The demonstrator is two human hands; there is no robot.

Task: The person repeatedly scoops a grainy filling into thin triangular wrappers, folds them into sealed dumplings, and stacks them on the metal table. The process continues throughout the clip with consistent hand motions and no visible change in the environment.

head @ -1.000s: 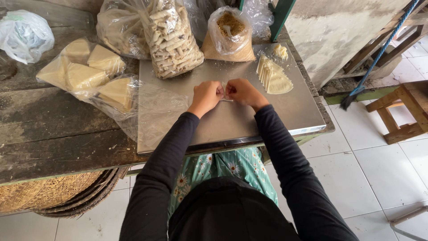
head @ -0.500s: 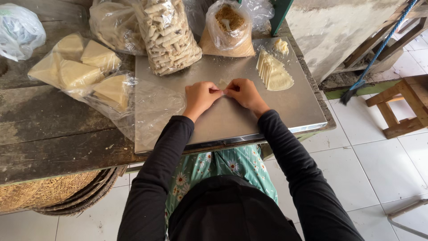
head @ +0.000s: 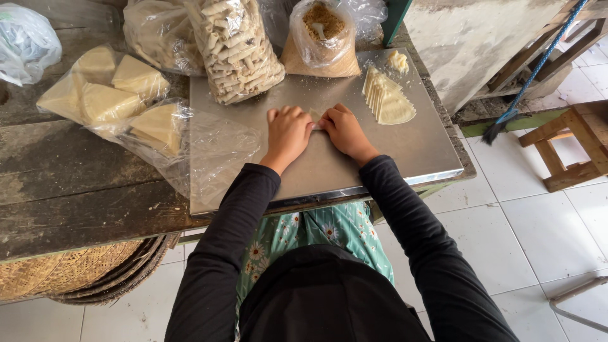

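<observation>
Pastry piece (head: pixel 315 116), pale and small, mostly hidden between the two hands, lies at upper centre of the frame on the steel sheet (head: pixel 405 152); its shape cannot be told.

Far upper left: a crumpled clear plastic bag (head: pixel 25 38) on the dark wooden table (head: pixel 76 202); below it, at lower left, the rims of woven bamboo trays (head: pixel 69 272) show under the table edge.

Upper left: a clear bag of pale yellow triangular wrappers (head: pixel 114 92), its loose open end trailing onto the steel sheet.

Upper centre: a tall clear bag of rolled, tube-shaped snacks (head: pixel 237 47), standing at the far edge of the sheet.

Centre: left hand (head: pixel 288 132), palm down, fingers curled and close together, fingertips pressing on the pastry piece; right hand (head: pixel 343 130), likewise palm down, fingers bent, thumb and forefinger pinching the same piece; the two hands touch at the fingertips; both forearms in black sleeves.

Upper centre right: a bag of brown crumbly filling (head: pixel 322 38), open at the top, just behind the hands.

Right of the hands: a fanned row of folded pale triangles (head: pixel 387 101), standing on edge on the sheet; near it, a small pale lump (head: pixel 398 61).

Far right: a broom with blue handle (head: pixel 525 76) leaning by the wall; a wooden stool (head: pixel 570 145) on the white tiled floor (head: pixel 506 240).
</observation>
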